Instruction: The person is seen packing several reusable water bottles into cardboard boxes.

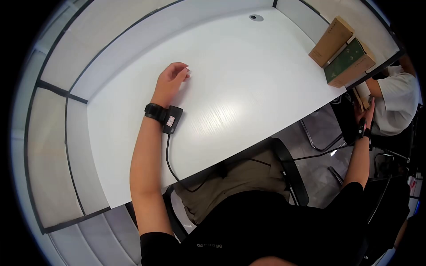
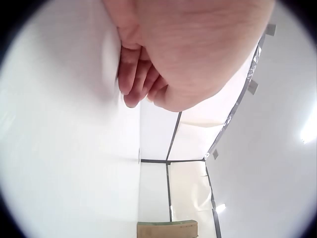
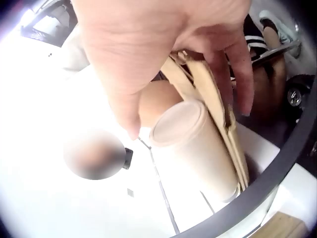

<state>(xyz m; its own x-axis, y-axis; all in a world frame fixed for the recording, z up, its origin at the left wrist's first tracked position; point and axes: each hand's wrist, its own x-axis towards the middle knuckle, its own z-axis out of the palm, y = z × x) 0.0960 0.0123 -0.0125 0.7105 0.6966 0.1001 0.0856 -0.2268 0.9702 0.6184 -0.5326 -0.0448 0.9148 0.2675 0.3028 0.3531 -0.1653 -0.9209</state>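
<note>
My left hand (image 1: 170,82) rests at the white tabletop (image 1: 248,80) with its fingers loosely curled and nothing in them. Far to the right, beyond the table's edge, my right hand (image 1: 367,114) reaches toward another person. In the right wrist view that hand stands spread over a pale lidded cylinder (image 3: 198,153) and a brown cardboard piece (image 3: 210,91) beside it. The thumb hangs to the left of the cylinder. Fairly straight fingers (image 3: 241,82) reach down on the cardboard's far side.
A brown box (image 1: 332,41) and a green-and-brown box (image 1: 350,64) stand at the table's right end. Low partition panels (image 1: 120,48) border the back and left. A person in a white shirt (image 1: 399,104) is at the right. A black cable (image 1: 167,155) runs from my left wrist camera.
</note>
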